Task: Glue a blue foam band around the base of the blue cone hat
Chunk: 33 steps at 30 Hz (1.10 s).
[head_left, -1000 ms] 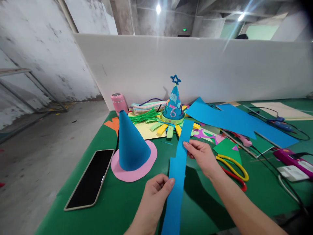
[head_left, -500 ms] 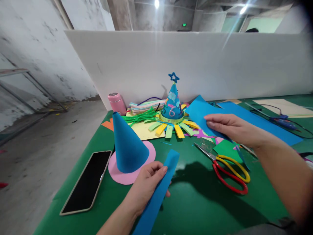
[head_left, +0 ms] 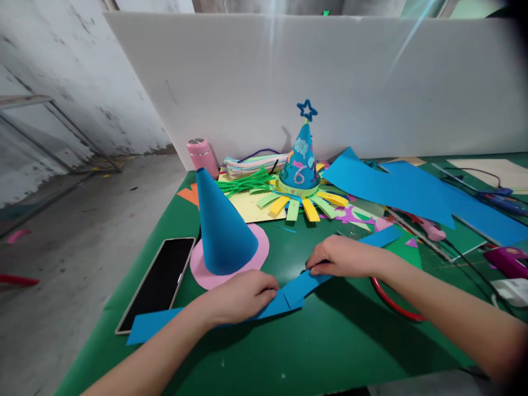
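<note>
My left hand [head_left: 243, 297] is closed on a long blue paper strip [head_left: 152, 324], whose left end lies over the phone [head_left: 159, 280]. A second blue paper strip [head_left: 381, 237] is pinched in my right hand [head_left: 340, 257]. The ends of the two strips overlap between my hands, low over the green table. Behind my left hand a plain blue paper cone [head_left: 225, 236] stands on a round pink paper disc [head_left: 262, 250]. Under my right forearm the scissors show only a red handle [head_left: 398, 308]; the rest is hidden.
A decorated blue party hat [head_left: 303, 165] with a star on top stands at the back. Green pipe cleaners [head_left: 247, 184], a pink bottle [head_left: 202, 157] and large blue sheets [head_left: 388, 187] lie around it. A white board [head_left: 264, 82] closes off the back; a glue gun [head_left: 433, 228] lies at right.
My right hand has come down and left from the blue sheets, bringing a second strip. My left hand has lowered its strip and turned it sideways. The view has tilted down.
</note>
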Each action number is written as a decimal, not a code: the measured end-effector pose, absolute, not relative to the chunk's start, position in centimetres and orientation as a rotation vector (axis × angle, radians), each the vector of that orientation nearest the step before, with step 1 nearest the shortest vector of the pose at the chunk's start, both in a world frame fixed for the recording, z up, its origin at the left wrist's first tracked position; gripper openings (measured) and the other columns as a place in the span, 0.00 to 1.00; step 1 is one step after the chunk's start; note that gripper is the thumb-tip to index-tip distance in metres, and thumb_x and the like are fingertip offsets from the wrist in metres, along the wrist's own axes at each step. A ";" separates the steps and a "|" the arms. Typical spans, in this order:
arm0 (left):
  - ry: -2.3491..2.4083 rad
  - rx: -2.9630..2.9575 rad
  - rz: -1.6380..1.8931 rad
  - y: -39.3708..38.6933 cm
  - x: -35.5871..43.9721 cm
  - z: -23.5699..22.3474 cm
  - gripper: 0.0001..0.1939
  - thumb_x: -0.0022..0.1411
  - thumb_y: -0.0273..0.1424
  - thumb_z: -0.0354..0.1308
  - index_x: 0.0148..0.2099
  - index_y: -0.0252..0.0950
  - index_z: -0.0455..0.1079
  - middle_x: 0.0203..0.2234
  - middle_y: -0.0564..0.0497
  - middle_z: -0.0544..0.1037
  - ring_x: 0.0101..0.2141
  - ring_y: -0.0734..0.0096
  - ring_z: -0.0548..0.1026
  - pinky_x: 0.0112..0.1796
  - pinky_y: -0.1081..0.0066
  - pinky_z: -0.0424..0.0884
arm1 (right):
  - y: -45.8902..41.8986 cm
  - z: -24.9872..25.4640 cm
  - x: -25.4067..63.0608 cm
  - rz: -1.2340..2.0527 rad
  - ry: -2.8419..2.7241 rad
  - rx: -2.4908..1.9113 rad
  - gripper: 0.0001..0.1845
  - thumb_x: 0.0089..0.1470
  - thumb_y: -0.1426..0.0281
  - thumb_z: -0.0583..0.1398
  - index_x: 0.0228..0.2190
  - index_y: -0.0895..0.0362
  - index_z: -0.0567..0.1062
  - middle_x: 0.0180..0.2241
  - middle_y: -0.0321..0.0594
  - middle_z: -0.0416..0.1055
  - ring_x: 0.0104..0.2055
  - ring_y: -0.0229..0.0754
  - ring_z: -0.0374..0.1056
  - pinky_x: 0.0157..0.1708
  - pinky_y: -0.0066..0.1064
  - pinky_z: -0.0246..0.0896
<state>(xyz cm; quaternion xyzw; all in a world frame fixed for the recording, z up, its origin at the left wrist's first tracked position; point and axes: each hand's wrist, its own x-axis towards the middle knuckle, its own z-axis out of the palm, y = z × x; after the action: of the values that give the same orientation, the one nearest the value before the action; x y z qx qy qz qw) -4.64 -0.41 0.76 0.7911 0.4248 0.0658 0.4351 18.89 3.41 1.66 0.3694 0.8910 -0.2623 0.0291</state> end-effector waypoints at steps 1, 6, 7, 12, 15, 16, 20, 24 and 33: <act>1.077 2.047 0.134 -0.6 -4.5 0.6 0.12 0.56 0.29 0.48 0.27 0.38 0.71 0.21 0.51 0.73 0.23 0.69 0.68 0.23 0.76 0.56 | 3.1 1.2 18.7 -0.774 2.753 1.138 0.11 0.51 0.66 0.55 0.34 0.50 0.76 0.31 0.35 0.76 0.32 0.41 0.69 0.31 0.27 0.54; 1.268 2.350 -0.031 -2.1 -4.2 -0.3 0.09 0.57 0.28 0.47 0.34 0.36 0.69 0.29 0.46 0.73 0.30 0.62 0.71 0.28 0.71 0.61 | 1.5 -0.5 18.3 -0.600 2.747 1.202 0.10 0.50 0.66 0.56 0.35 0.53 0.73 0.30 0.38 0.76 0.31 0.44 0.69 0.31 0.31 0.52; 1.326 2.402 -0.065 -2.6 -4.1 -0.5 0.09 0.57 0.28 0.47 0.35 0.35 0.68 0.31 0.44 0.72 0.32 0.60 0.70 0.30 0.69 0.63 | 1.3 -0.7 18.3 -0.574 2.744 1.216 0.09 0.51 0.66 0.56 0.34 0.53 0.73 0.30 0.38 0.75 0.31 0.44 0.69 0.32 0.31 0.52; 1.331 2.749 0.089 -5.3 -3.7 -2.6 0.17 0.61 0.28 0.42 0.50 0.30 0.64 0.46 0.36 0.67 0.47 0.51 0.65 0.44 0.54 0.61 | 0.4 -1.2 18.3 -0.491 2.732 1.273 0.07 0.52 0.66 0.55 0.33 0.53 0.71 0.29 0.36 0.75 0.31 0.42 0.69 0.32 0.30 0.51; 1.071 2.906 0.116 -6.5 -3.6 -4.2 0.21 0.63 0.32 0.43 0.57 0.33 0.55 0.56 0.42 0.59 0.55 0.54 0.55 0.51 0.53 0.53 | 0.1 -1.4 18.3 -0.454 2.723 1.303 0.07 0.52 0.64 0.55 0.33 0.52 0.70 0.30 0.35 0.75 0.32 0.42 0.69 0.31 0.30 0.50; 1.041 2.914 0.095 -6.7 -3.5 -4.6 0.23 0.63 0.35 0.43 0.59 0.33 0.52 0.57 0.43 0.57 0.57 0.55 0.53 0.52 0.53 0.52 | 0.0 -1.4 18.3 -0.441 2.718 1.313 0.07 0.52 0.64 0.55 0.33 0.52 0.70 0.30 0.34 0.75 0.32 0.43 0.69 0.30 0.30 0.50; 1.056 2.878 0.042 -6.9 -3.6 -5.2 0.31 0.61 0.43 0.44 0.61 0.33 0.46 0.59 0.43 0.52 0.57 0.54 0.51 0.52 0.52 0.52 | -0.7 -1.6 18.6 -0.377 2.692 1.370 0.07 0.53 0.64 0.53 0.32 0.53 0.69 0.29 0.36 0.74 0.31 0.44 0.69 0.26 0.30 0.49; 1.053 2.902 0.090 -7.0 -4.1 -5.1 0.32 0.60 0.43 0.44 0.62 0.35 0.44 0.59 0.44 0.52 0.57 0.54 0.51 0.53 0.53 0.49 | -1.4 -1.8 19.3 -0.341 2.671 1.414 0.07 0.54 0.64 0.53 0.33 0.53 0.69 0.29 0.35 0.74 0.31 0.43 0.69 0.26 0.30 0.49; 1.137 3.057 0.146 -7.7 -3.7 -5.7 0.34 0.59 0.50 0.38 0.60 0.33 0.50 0.57 0.43 0.56 0.56 0.54 0.54 0.53 0.55 0.28 | -2.2 -1.6 20.7 -0.154 2.593 1.604 0.09 0.55 0.64 0.52 0.32 0.52 0.71 0.27 0.35 0.73 0.30 0.43 0.69 0.28 0.33 0.51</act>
<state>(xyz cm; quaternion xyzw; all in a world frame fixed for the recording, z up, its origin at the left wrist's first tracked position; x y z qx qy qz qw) -3.75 -7.71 -5.70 0.9346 0.3475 0.0447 -0.0617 20.69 -2.22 -1.56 0.5247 0.8486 -0.0503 0.0443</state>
